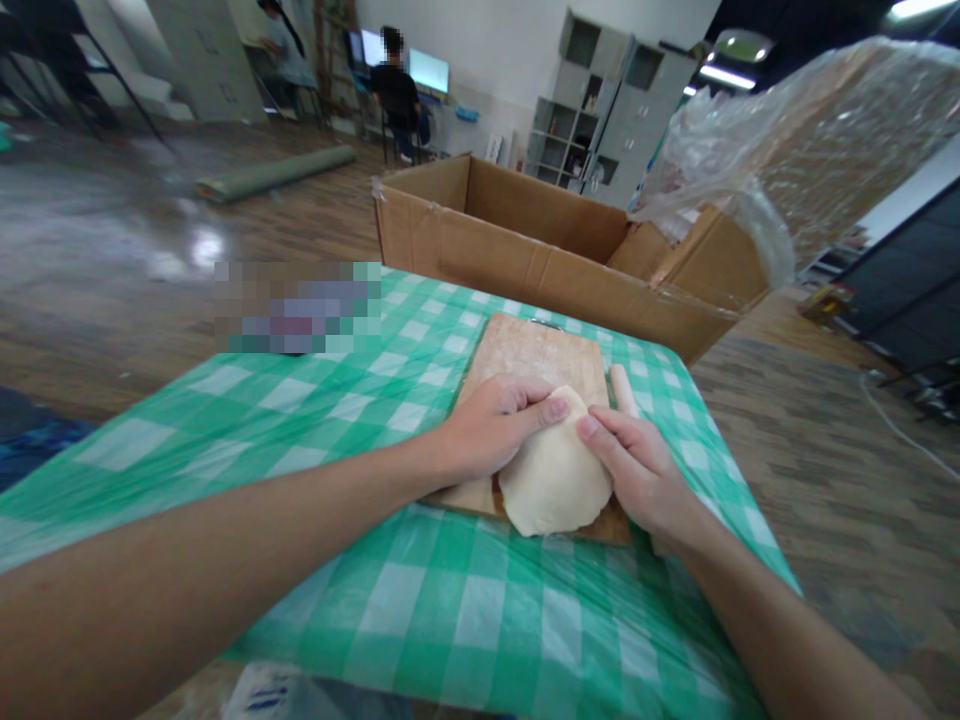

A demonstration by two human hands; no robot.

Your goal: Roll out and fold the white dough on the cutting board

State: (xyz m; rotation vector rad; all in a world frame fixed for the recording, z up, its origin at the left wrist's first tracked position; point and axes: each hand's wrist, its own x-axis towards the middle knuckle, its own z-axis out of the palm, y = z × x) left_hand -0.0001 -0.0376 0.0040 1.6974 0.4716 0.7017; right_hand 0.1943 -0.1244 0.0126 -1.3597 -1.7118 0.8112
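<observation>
A flattened sheet of pale dough [556, 480] hangs between my two hands, over the near half of a wooden cutting board [525, 345]. My left hand [501, 422] pinches its upper left edge, thumb on top. At the upper right edge, my right hand [637, 460] grips the dough between thumb and fingers. The sheet's lower edge droops toward the board's near side. White flour dusts the far part of the board. Just right of the board lies a rolling pin [622, 390], partly hidden behind my right hand.
A green-and-white checked cloth [420, 590] covers the table. Beyond its far edge stands a large open cardboard box [517, 235] with plastic wrap [720, 150]. A blurred-out item [300, 310] sits at the table's far left. Two people sit farther back, one at monitors.
</observation>
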